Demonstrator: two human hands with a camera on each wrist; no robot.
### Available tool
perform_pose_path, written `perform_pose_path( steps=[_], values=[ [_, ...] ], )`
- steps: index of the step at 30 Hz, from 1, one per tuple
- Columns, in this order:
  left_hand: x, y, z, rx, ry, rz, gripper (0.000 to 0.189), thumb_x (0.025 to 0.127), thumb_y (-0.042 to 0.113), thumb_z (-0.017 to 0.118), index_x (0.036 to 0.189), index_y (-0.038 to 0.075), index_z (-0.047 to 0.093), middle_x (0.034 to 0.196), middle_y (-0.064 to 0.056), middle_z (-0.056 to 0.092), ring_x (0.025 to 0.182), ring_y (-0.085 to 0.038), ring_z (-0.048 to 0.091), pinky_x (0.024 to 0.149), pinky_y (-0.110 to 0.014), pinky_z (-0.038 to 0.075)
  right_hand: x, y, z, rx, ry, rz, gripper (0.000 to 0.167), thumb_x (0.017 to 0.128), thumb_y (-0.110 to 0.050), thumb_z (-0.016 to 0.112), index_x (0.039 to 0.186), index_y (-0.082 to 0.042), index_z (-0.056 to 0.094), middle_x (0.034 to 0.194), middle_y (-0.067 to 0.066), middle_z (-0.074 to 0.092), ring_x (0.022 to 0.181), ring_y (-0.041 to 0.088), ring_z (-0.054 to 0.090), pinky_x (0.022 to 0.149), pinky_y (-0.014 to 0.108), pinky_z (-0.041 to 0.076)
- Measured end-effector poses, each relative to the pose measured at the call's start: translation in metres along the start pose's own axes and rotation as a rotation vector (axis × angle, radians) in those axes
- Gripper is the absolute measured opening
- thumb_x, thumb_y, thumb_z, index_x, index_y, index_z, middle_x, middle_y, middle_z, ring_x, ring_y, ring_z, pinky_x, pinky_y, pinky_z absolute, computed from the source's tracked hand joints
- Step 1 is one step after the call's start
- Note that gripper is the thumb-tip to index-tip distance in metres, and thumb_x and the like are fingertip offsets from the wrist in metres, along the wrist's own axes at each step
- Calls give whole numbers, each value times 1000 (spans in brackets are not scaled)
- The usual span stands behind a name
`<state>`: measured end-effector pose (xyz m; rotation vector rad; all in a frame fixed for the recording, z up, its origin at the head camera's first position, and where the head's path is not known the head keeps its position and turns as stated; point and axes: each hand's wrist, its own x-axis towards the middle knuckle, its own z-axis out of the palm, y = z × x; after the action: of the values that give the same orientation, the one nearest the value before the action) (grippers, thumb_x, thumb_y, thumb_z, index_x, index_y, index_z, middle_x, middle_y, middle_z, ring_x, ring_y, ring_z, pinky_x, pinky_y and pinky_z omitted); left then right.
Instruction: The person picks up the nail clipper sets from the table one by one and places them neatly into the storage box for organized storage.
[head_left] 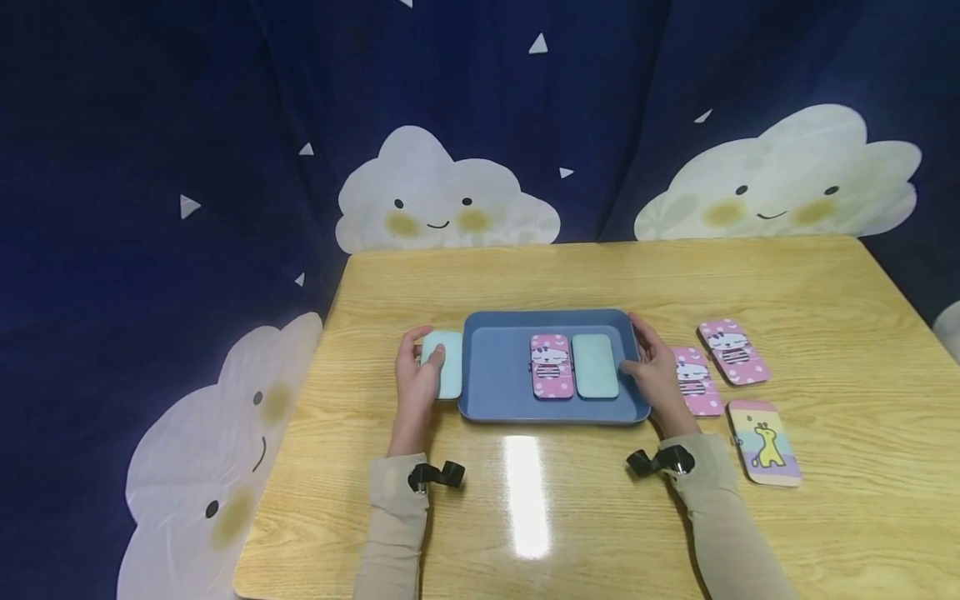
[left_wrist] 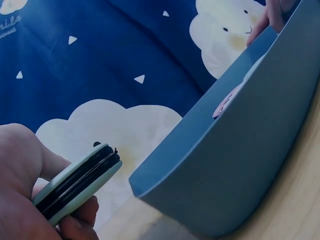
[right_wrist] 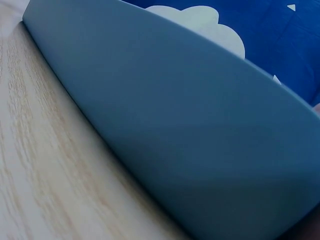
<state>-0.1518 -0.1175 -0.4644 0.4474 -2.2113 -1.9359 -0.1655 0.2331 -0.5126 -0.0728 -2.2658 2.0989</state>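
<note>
A small flat mint-green case (head_left: 451,364) with rounded corners is pinched in my left hand (head_left: 418,382), just off the tray's left end. In the left wrist view, the case (left_wrist: 77,182) shows a black seam and stands apart from the tray. My right hand (head_left: 654,375) grips the right wall of the blue tray (head_left: 498,408), thumb inside and fingers outside. Inside the tray lie a pink cartoon-printed case (head_left: 552,367) and another mint-green case (head_left: 596,367), side by side. The right wrist view is mostly filled by the tray's outer wall (right_wrist: 165,115).
Right of the tray, a pink case (head_left: 697,383) lies partly behind the right hand. Near it are another pink case (head_left: 733,352) and a striped giraffe case (head_left: 765,443). All rest on the wooden table (head_left: 585,508); a dark blue cloud-print curtain (head_left: 600,100) hangs behind.
</note>
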Motion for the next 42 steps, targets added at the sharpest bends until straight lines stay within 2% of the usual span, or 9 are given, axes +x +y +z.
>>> perform_pose_path(
  steps=[9,21,30,42],
  values=[
    [-2,3,11,-7,-17,-16,38,94,7,61,131,9,57,98,-11,51,84,-23,51,67,-33,47,0,0,0,-8,-1,-5,89,74,23,49,156,-6,29,161,16,25,148,27,21,116,21,19],
    [-4,10,25,-21,-30,-13,38,92,3,62,130,8,59,101,-12,54,84,-23,53,66,-32,49,2,0,0,6,-5,-10,88,74,24,48,155,-5,29,161,17,24,149,27,19,116,22,19],
    [-5,7,34,-11,-28,7,38,90,3,64,128,8,60,100,-11,55,85,-23,53,67,-32,47,1,2,0,-9,-4,-8,88,75,23,50,156,-6,29,161,17,25,149,28,20,116,21,18],
    [-7,9,46,31,-27,57,38,90,6,66,128,10,62,97,-8,55,70,-19,48,62,-30,41,3,4,-2,-2,3,32,88,76,23,50,156,-8,28,162,14,24,149,26,19,117,23,17]
  ],
)
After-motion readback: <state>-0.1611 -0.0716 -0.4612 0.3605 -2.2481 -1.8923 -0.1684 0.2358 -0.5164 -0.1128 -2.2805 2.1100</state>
